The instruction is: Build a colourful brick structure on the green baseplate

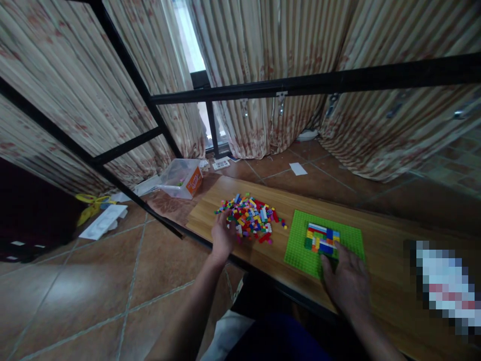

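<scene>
A loose heap of small multicoloured building bricks [251,214] lies on the wooden tabletop. My left hand [223,231] reaches in at the heap's near left edge, its fingers apart and touching or just above the bricks; no brick held in it can be made out. Right of the heap, a bright green studded baseplate [296,245] lies flat. On it sits a compact, roughly rectangular build of coloured bricks [322,236]. Over the plate's near right part rests my right hand [347,276], thumb and fingers spread at the build's near right side and partly covering it.
A clear plastic bin [178,178] with an orange label stands at the table's far left end. Black metal bars [248,91] run across behind the table. Striped curtains [263,50] hang beyond. White sheets [103,223] and a yellow item [89,205] lie on the tiled floor [93,296].
</scene>
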### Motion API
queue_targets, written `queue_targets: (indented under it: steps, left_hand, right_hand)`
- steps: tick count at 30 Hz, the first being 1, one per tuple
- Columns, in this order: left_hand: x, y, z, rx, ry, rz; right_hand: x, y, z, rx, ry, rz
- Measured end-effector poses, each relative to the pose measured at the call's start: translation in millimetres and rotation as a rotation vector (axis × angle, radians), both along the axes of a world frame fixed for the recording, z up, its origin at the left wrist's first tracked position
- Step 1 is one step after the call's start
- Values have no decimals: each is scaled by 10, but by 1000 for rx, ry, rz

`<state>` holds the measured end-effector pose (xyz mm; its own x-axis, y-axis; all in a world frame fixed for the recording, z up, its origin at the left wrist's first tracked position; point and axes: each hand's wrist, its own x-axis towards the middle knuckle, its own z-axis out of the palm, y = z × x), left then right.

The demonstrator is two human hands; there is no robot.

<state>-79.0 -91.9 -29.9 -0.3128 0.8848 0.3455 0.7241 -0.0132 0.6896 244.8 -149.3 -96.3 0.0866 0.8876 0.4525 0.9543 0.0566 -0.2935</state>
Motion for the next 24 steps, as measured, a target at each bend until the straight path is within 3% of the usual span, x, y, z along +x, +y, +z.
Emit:
queue_targets:
  steps: [4, 12, 24]
  left_hand:
    - [-195, 136, -34, -60, 137, -18]
    - [-141, 296, -78, -122, 364, -156]
    - [-198, 445, -153, -171, 283, -292]
  right_hand:
    - [-2, 4, -2, 5, -11, 2]
    - [-15, -2, 26, 13, -5, -3]
    - [-24, -1, 37, 7, 12, -8]
